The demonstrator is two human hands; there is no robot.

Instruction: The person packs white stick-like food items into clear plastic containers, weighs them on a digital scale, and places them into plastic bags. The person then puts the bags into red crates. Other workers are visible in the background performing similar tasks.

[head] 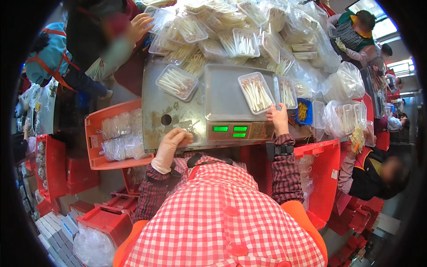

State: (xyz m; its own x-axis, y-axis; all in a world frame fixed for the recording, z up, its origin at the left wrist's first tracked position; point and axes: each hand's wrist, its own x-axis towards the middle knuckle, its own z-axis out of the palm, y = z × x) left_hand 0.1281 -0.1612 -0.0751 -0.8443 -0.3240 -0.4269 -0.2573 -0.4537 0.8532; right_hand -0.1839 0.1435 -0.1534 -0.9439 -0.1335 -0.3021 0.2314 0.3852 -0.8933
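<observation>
My right hand (279,119) grips the near right corner of a clear plastic tray (256,93). Long pale stalks with brownish ends, apparently mushrooms, fill it. The tray rests over the right part of a digital scale's metal pan (222,96), above its lit green displays (230,131). My left hand (173,143), in a thin glove, hovers at the table's front edge with curled fingers. A thin pale strip (193,125) shows by its fingertips; whether it is held is unclear. Another filled tray (176,82) lies left of the scale, and one (287,92) stands against its right side.
Many filled trays (247,42) are heaped at the back. Right of the scale is a blue basket (303,111) with yellow bands. An orange crate (116,160) and a red crate (323,177) flank me. Co-workers stand left and right; a co-worker's hand (141,25) reaches the heap.
</observation>
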